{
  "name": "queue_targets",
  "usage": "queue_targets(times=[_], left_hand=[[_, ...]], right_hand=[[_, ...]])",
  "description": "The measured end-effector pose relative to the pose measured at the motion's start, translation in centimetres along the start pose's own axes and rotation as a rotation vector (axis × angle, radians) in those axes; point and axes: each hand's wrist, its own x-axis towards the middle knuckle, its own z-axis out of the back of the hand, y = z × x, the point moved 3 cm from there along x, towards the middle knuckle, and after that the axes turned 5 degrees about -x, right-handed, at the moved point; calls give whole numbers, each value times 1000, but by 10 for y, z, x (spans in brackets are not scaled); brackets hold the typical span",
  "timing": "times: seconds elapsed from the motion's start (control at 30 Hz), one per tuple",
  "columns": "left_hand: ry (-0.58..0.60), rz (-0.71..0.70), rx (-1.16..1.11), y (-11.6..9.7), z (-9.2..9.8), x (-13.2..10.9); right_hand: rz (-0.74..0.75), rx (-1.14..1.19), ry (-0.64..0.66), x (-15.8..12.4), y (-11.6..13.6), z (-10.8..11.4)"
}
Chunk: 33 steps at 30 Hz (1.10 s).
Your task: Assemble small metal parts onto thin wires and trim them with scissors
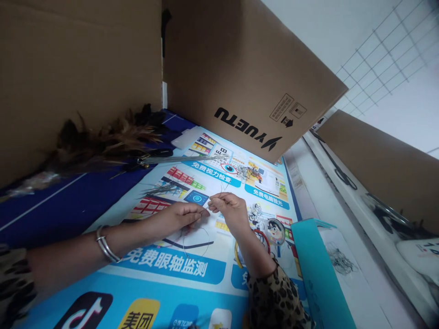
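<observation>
My left hand (190, 214), with a silver bangle (107, 244) on the wrist, is closed in a pinch. Close beside it, my right hand (229, 208) pinches too. Between and around the fingertips runs a thin wire (208, 246); part of it hangs below in a round loop, and fine ends stick up above the right fingers. Exactly where each hand grips it is hard to see. Left of the hands lie dark thin strands (164, 188). Tangled wire pieces (255, 212) sit right of the right hand, near red and yellow curved pieces (263, 238), partly hidden by my forearm.
A bundle of straight wires (181, 159) lies behind the hands. Brown feathers (113, 137) fill the left back. Cardboard boxes (219, 59) wall the back and left. At right stands a teal box (318, 274), with more tangled wire (341, 260) beside it. A printed sheet (164, 288) covers the table.
</observation>
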Motion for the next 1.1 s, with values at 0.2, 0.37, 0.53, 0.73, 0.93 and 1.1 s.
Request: queue_targets(times=[0.2,0.37,0.53,0.73,0.93,1.1], left_hand=[[-112,-126,155,-4,2,0],[-111,-65,11,-4,0,-2],[-38,-11,-98,-2,-5,-4],[-65,-51,-147,-1,-7,-1],[-63,-133,112,0,1,-1],[-53,-203,317,-4,4,-3]], right_hand=[[-44,65,22,-1,7,-2],[-64,165,13,-1,4,-7],[-89,288,-6,-3,-5,-14],[-63,227,-64,-9,-11,-26],[-72,253,-39,-13,-5,-23],[-78,254,-10,-10,3,-12]])
